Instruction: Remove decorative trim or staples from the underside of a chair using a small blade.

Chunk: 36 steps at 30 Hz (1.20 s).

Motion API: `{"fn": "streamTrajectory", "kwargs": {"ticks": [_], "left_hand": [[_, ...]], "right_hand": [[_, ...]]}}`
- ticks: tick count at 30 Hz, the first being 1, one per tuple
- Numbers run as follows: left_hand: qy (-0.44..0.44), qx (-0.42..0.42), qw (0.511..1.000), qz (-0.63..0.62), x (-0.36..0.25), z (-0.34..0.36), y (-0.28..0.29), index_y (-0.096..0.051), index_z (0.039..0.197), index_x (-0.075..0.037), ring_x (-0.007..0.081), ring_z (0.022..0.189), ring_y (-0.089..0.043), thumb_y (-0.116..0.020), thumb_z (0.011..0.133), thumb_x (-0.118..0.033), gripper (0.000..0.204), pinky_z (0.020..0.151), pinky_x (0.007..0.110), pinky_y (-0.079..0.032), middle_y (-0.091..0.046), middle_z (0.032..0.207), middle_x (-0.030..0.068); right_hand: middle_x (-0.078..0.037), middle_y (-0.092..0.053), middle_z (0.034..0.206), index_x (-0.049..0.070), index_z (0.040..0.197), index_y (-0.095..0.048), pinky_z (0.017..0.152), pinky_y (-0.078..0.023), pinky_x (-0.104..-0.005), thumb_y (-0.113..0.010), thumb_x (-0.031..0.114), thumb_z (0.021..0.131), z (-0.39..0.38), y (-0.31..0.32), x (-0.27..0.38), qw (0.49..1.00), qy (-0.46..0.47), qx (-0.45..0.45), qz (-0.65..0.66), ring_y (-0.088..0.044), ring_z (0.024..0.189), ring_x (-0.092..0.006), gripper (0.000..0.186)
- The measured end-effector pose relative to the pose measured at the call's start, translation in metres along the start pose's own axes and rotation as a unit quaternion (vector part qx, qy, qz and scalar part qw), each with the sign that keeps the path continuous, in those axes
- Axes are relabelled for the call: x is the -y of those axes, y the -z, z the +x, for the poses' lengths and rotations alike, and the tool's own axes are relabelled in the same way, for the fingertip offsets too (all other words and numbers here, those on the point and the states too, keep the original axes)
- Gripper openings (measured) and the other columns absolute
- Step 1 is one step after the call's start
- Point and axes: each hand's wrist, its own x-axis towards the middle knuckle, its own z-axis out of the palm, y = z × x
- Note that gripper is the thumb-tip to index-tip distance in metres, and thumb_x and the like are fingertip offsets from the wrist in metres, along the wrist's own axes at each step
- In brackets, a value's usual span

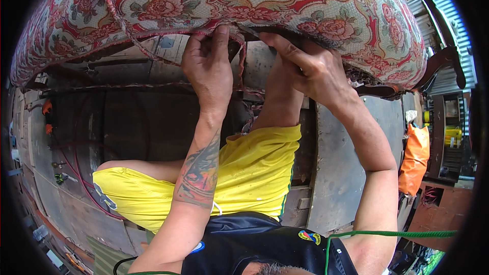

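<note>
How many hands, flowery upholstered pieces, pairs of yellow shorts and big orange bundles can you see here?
Hands (left hand, right hand): 2
Flowery upholstered piece: 1
Pair of yellow shorts: 1
Big orange bundle: 1
Total: 5

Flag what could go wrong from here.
Floral fabric: the left hand seems to pinch its lower edge; a slip might let it shift.
Patterned cord: it slants down toward the left wrist, so could tangle.
Green cord: it crosses the right upper arm in view and might catch; true gap unclear.
</note>
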Motion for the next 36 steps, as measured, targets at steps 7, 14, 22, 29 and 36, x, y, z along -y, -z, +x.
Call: {"fn": "streamTrajectory", "kwargs": {"ticks": [7, 14, 22, 29, 36], "left_hand": [[0.087, 0.02, 0.996, -0.007, -0.01, 0.004, 0.007, -0.071, 0.097, 0.002, 0.0039, 0.072, -0.052, -0.074, 0.097, -0.014, 0.016, 0.064, 0.022, -0.039, -0.065, 0.082, -0.0025], [0.141, 0.003, 0.99, -0.004, -0.031, -0.003, -0.003, -0.071, 0.096, 0.001, 0.0048, 0.065, -0.047, -0.072, 0.097, -0.016, 0.017, 0.06, 0.024, -0.036, -0.06, 0.074, -0.0049], [0.132, 0.02, 0.989, -0.062, -0.021, 0.003, 0.002, -0.071, 0.102, 0.002, 0.0059, 0.078, -0.053, -0.07, 0.096, -0.011, 0.014, 0.071, 0.025, -0.041, -0.066, 0.091, -0.0018], [0.097, 0.036, 0.993, -0.048, -0.021, 0.001, 0.001, -0.069, 0.103, 0.001, 0.0067, 0.077, -0.053, -0.069, 0.096, -0.012, 0.015, 0.071, 0.025, -0.041, -0.065, 0.089, -0.0021], [0.113, 0.026, 0.992, -0.046, -0.018, -0.003, -0.001, -0.069, 0.103, 0.0, 0.0067, 0.076, -0.051, -0.069, 0.096, -0.014, 0.016, 0.071, 0.026, -0.041, -0.064, 0.088, -0.0017]], "right_hand": [[-0.012, -0.072, 0.095, 0.04, 0.151, -0.055, 0.063, -0.062, -0.0456, -0.071, 0.012, 0.085, -0.008, 0.016, 0.006, 0.995, 0.007, 0.046, -0.085, -0.072, 0.071, -0.0317, 0.073], [-0.011, -0.072, 0.098, 0.037, 0.151, -0.056, 0.065, -0.063, -0.0443, -0.071, 0.012, 0.085, -0.014, 0.02, 0.01, 0.998, 0.029, 0.011, -0.061, -0.072, 0.076, -0.0304, 0.073], [-0.01, -0.076, 0.119, 0.02, 0.144, -0.064, 0.069, -0.063, -0.0427, -0.07, 0.002, 0.087, -0.009, 0.007, 0.012, 1.0, 0.001, 0.017, -0.025, -0.075, 0.082, -0.0325, 0.06], [-0.015, -0.077, 0.101, 0.026, 0.142, -0.067, 0.065, -0.063, -0.0437, -0.071, 0.006, 0.092, 0.001, -0.001, 0.012, 1.0, -0.023, 0.011, -0.003, -0.074, 0.077, -0.0351, 0.054], [-0.014, -0.075, 0.088, 0.03, 0.142, -0.067, 0.06, -0.062, -0.0434, -0.073, 0.01, 0.093, 0.008, 0.004, 0.013, 1.0, 0.016, -0.023, -0.011, -0.073, 0.07, -0.0345, 0.053]]}}
